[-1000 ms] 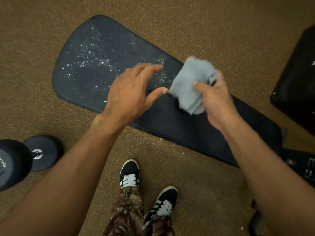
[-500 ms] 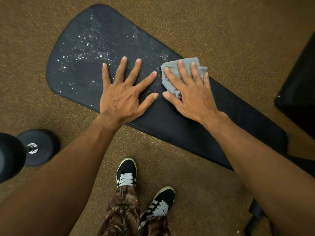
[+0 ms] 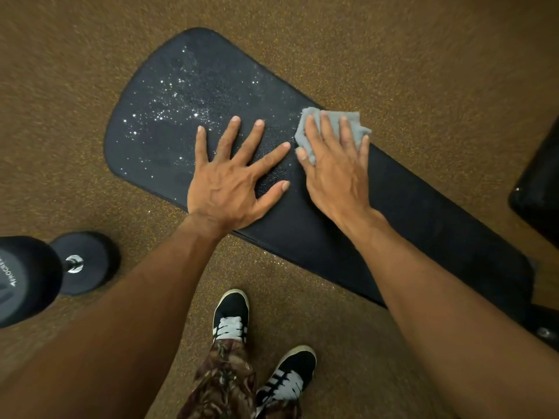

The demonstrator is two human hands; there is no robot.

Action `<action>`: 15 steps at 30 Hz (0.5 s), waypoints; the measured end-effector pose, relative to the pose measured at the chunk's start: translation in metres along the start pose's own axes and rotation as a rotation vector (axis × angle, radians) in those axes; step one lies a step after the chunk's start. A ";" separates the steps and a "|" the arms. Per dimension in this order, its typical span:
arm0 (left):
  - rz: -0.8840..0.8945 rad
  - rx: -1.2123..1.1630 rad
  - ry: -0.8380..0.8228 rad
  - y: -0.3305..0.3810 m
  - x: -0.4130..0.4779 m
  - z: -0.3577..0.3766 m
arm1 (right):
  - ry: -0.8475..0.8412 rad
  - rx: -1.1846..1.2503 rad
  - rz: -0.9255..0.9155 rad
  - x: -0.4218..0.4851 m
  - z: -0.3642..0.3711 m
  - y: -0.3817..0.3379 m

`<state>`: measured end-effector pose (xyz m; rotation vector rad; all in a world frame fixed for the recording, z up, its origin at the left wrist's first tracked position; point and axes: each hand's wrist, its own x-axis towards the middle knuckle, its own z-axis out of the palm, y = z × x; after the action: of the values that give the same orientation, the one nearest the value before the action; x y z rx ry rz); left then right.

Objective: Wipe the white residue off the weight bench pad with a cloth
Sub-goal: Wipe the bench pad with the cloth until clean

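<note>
Cloth shifted along speckled pad.

Floor: brown rubber surface flecked with yellow specks, filling the view on all sides. Dumbbell lying on floor at lower left: black heads, chrome handle, white lettering on the nearer head. Dark black equipment at right edge, partly out of view; type cannot be told. Lighting warm, even.

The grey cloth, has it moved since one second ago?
Yes. The grey cloth went from raised in the right hand down flat onto the bench pad, near its far edge.
</note>
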<state>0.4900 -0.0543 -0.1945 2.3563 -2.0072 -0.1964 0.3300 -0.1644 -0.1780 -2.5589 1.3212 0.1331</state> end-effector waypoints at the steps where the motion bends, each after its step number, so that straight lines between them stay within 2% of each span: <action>1: -0.003 -0.004 -0.005 -0.001 0.000 0.000 | -0.017 -0.025 -0.060 -0.007 0.002 0.000; 3: -0.007 -0.008 0.000 -0.001 0.000 0.001 | -0.052 -0.077 -0.164 -0.024 0.003 0.015; 5: -0.009 -0.016 0.009 -0.001 0.000 0.001 | -0.071 -0.108 -0.194 -0.035 -0.002 0.037; 8: -0.016 -0.023 0.017 0.000 -0.001 0.001 | -0.055 -0.050 -0.072 -0.021 -0.010 0.049; 11: -0.023 -0.025 0.025 0.000 -0.001 0.001 | -0.037 -0.008 0.034 0.009 -0.012 0.024; 15: -0.030 -0.029 0.034 0.000 -0.001 0.002 | -0.029 -0.002 -0.107 -0.004 -0.009 0.016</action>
<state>0.4900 -0.0530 -0.1963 2.3569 -1.9420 -0.1838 0.3145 -0.1720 -0.1715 -2.6121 1.1719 0.1503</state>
